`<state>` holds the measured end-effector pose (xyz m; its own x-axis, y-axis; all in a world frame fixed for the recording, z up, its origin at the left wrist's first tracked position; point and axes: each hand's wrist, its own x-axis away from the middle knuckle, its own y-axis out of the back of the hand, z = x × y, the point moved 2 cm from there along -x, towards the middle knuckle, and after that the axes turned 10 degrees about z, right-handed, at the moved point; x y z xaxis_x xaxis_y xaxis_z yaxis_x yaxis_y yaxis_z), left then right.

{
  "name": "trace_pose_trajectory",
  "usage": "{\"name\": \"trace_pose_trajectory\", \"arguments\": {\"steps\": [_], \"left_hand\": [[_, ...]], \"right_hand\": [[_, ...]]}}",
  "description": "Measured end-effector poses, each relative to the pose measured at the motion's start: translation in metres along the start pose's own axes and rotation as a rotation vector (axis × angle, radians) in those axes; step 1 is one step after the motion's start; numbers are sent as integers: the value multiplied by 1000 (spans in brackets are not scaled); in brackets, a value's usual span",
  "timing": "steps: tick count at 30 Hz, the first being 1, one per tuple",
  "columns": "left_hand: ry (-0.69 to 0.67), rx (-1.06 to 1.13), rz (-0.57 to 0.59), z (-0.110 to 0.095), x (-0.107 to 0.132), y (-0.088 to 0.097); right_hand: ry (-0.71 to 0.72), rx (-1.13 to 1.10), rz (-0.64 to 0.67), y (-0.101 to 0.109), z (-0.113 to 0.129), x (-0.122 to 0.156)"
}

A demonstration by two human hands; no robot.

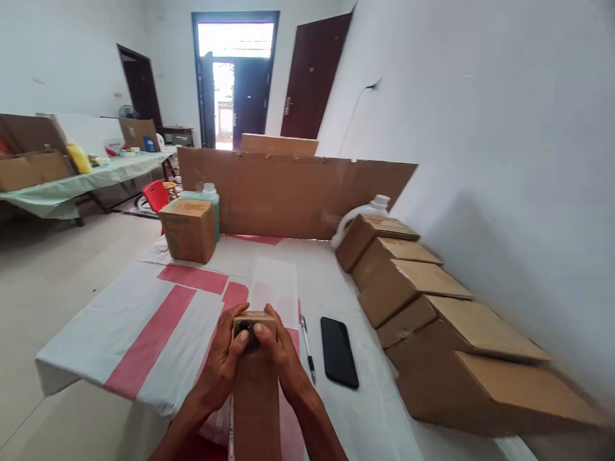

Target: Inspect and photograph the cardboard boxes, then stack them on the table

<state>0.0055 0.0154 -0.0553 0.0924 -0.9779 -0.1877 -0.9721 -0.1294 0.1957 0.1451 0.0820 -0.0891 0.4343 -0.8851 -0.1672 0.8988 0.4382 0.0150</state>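
A long, narrow brown cardboard box (255, 410) extends from the bottom edge up to its far end, above the white and red cloth. My left hand (223, 358) wraps round the left side of that end, and my right hand (283, 358) grips the right side. Both thumbs press on a dark round patch (250, 344) on the box; whether it is a hole or a mark I cannot tell. Just right of my right hand lie a pen (308, 352) and a black phone (339, 352). Beyond the box, a pale sheet (275, 288) rests on the cloth.
Several closed cardboard boxes (413, 288) line the right side by the wall. At the back left stands another box (187, 230), a green jug (211, 198) behind it. A white jug (369, 208) and a cardboard panel (288, 195) border the far edge.
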Motion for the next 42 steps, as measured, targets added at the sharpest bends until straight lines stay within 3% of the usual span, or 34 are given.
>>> {"name": "trace_pose_trajectory", "arguments": {"steps": [4, 8, 17, 21, 24, 29, 33, 38, 42], "left_hand": [[16, -46, -22, -4, 5, -4], [-22, -105, 35, -15, 0, -5], [-32, -98, 128, -27, -4, -20], [-37, -142, 119, -25, -8, -23], [2, -140, 155, -19, -8, -19], [4, -166, 276, -13, -8, -12], [-24, -183, 378, -12, -11, -12], [-22, -203, 371, -14, -12, -12], [-10, -190, 374, -15, -13, -13]], "right_hand": [[-121, -32, -13, -2, 18, 14], [-162, -42, -60, 2, 41, 17], [-261, 79, 32, 18, 69, 21], [-255, 91, 39, 23, 62, 24], [-217, 63, 75, 39, 44, 28], [-584, 666, -128, 80, 0, 29], [-701, 777, -161, 87, -24, 21], [-645, 668, -138, 100, -33, 18], [-449, 419, -228, 108, -1, 28]]}}
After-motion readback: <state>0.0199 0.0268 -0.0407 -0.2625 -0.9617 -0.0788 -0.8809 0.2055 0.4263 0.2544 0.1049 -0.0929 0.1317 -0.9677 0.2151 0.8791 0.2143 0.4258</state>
